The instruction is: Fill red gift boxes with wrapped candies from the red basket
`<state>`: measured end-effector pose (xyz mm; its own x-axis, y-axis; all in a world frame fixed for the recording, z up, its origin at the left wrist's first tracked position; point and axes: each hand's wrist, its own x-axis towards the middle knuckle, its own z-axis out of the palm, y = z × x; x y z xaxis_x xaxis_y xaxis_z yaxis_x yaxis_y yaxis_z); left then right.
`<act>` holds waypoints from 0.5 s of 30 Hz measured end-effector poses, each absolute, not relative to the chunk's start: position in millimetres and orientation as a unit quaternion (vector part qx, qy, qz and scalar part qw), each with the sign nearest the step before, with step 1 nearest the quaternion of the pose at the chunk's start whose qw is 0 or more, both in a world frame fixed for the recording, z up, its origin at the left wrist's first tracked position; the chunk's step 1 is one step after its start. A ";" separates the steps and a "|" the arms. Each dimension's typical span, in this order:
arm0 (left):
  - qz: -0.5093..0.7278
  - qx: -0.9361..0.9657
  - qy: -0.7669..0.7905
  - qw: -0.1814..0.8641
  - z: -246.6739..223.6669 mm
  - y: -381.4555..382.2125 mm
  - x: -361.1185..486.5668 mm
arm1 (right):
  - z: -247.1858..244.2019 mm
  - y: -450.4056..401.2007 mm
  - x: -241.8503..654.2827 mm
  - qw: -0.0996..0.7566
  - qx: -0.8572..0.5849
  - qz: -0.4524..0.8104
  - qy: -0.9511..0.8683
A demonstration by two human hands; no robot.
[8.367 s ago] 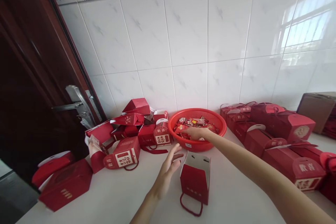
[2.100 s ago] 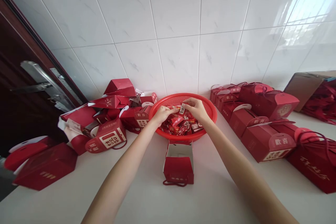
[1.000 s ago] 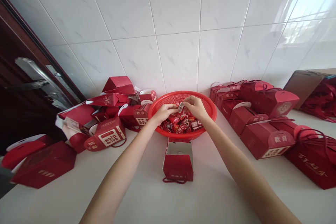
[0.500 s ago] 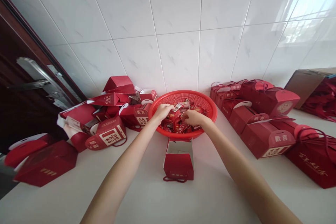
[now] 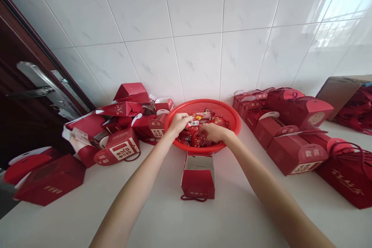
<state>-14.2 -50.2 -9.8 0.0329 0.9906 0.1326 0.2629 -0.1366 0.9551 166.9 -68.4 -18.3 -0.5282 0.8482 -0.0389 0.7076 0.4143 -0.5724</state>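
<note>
A red plastic basket with wrapped red candies inside stands against the tiled wall. At its left side my left hand is closed on a small packet with a white label. My right hand reaches down among the candies near the basket's middle; its fingertips are bent and closed, and what they hold is hidden. In front of the basket sits an open red box, white inside, with a cord handle lying at its near side.
Several red gift boxes lie jumbled on the left. More closed ones stand in rows on the right. A cardboard box with dark red contents is at the far right. A door handle shows at the left.
The labelled packet at my left hand has turned and shifted slightly down and left. My right hand has moved slightly down and left among the candies.
</note>
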 end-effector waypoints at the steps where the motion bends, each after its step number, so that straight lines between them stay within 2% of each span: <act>1: 0.465 0.599 0.522 0.391 -10.7 -49.3 -14.6 | -18.3 -68.7 166.7 0.132 -0.464 0.276 -0.831; 9: 0.479 0.584 0.513 0.408 -14.6 -45.6 -14.6 | -14.3 -73.3 164.8 0.127 -0.416 0.284 -0.854; 15: 0.458 0.595 0.509 0.421 -14.2 -48.3 -14.2 | -12.6 -73.5 162.3 0.186 -0.409 0.257 -0.855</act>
